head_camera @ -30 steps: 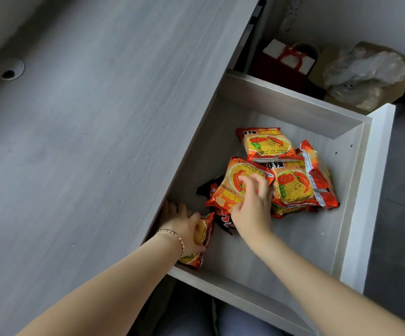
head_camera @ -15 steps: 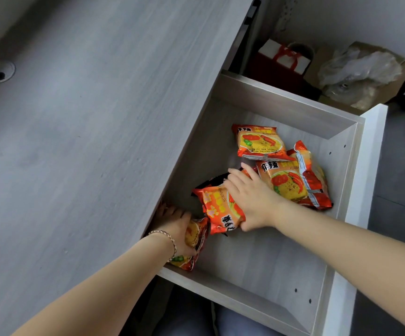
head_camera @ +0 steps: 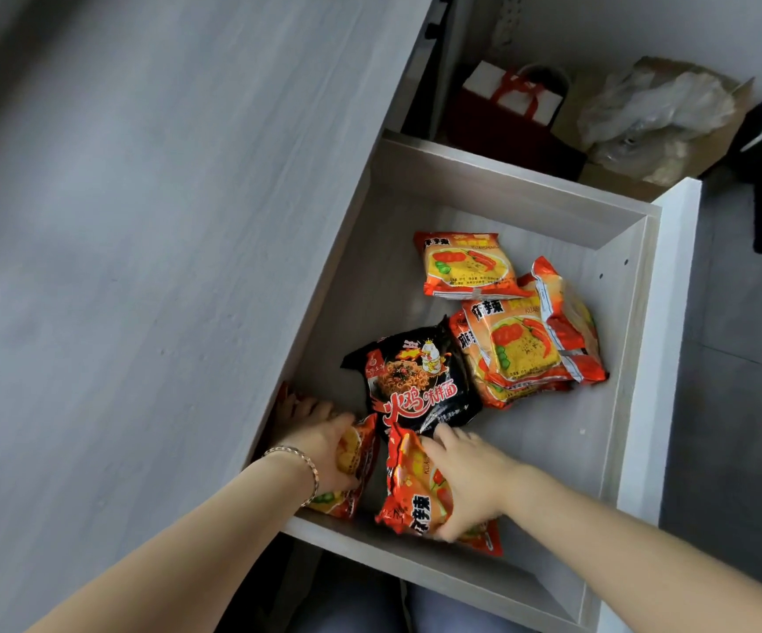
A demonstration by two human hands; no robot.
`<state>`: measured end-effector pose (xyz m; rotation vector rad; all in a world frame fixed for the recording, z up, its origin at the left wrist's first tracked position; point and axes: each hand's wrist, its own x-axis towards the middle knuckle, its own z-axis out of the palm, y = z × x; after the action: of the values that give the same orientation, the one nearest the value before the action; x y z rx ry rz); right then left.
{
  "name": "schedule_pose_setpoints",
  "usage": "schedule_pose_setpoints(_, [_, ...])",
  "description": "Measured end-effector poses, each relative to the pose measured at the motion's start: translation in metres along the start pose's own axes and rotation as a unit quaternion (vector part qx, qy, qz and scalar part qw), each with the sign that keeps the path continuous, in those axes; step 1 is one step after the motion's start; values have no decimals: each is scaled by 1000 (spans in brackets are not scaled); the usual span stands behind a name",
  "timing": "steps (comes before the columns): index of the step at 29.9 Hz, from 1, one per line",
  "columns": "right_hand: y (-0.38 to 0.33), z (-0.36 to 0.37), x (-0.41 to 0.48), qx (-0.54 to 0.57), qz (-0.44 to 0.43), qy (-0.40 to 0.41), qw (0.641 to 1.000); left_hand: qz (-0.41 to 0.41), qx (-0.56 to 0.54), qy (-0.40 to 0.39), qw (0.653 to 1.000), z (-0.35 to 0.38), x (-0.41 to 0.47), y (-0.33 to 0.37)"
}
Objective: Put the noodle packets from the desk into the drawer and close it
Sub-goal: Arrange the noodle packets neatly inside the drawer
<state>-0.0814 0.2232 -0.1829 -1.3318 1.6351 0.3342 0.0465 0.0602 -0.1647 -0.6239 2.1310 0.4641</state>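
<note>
Noodle packets [head_camera: 507, 349] lie in the open drawer [head_camera: 635, 358], none on the tabletop [head_camera: 164, 221]. They look light, crinkly and brittle inside; flat faces suit holding best. At the near edge, the left hand [head_camera: 324, 445] clasps an orange packet [head_camera: 352, 495], and the right hand [head_camera: 466, 477] presses on another [head_camera: 411, 491] beside the black packet [head_camera: 420, 381].

Both forearms are bare, with no sleeves in view. The left hand [head_camera: 324, 443] has a thin chain bracelet [head_camera: 299, 463] round the wrist, made of small metal links with a silver and rose-gold look; it crosses the wrist from about 10 o'clock to 4 o'clock. The right hand [head_camera: 466, 477] wears nothing, no ring or watch showing. At 6 o'clock, under the arms, is a strip of dark clothing [head_camera: 356, 605] on the lap.
</note>
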Motion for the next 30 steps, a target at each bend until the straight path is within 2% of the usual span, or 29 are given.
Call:
schedule_pose_setpoints(4, [6,5,-3,-22,-18,-25,999,-1,15,-9,1000,-4,-1,2])
schedule_pose_setpoints(8, [-3,10,9,-31,36,74,996,-5,24,-10,1000,-5,-2,4])
schedule_pose_setpoints(10, [-16,12,17,9,66,117,991,-4,35,-8,999,-5,-2,4])
schedule_pose_setpoints(16, [-15,8,15,180,63,89,978,-3,36,-18,999,-6,-1,4])
schedule_pose_setpoints(18, [-7,9,13,158,71,71,982,0,20,-31,999,-6,0,6])
schedule_pose_setpoints(21, [-6,8,8,121,39,31,991,2,-15,-43,999,-6,1,13])
schedule_pose_setpoints(23, [-7,1,3,157,26,84,984,-7,-30,-32,999,-7,2,18])
schedule_pose_setpoints(25, [1,-13,-4,210,55,233,948,-16,-42,-21,999,-9,5,22])
schedule_pose_setpoints(27, [18,-31,-8,158,94,394,901,-17,-42,-18,999,-11,7,24])
schedule_pose_setpoints(28, [28,-39,-9,122,123,440,881,-17,-39,-21,999,-12,8,24])
schedule_pose_setpoints(29, [37,-47,-9,91,163,448,874,-16,-38,-24,999,-12,9,24])
schedule_pose_setpoints(30, [43,-56,-8,80,213,422,877,-17,-38,-26,999,-12,9,24])
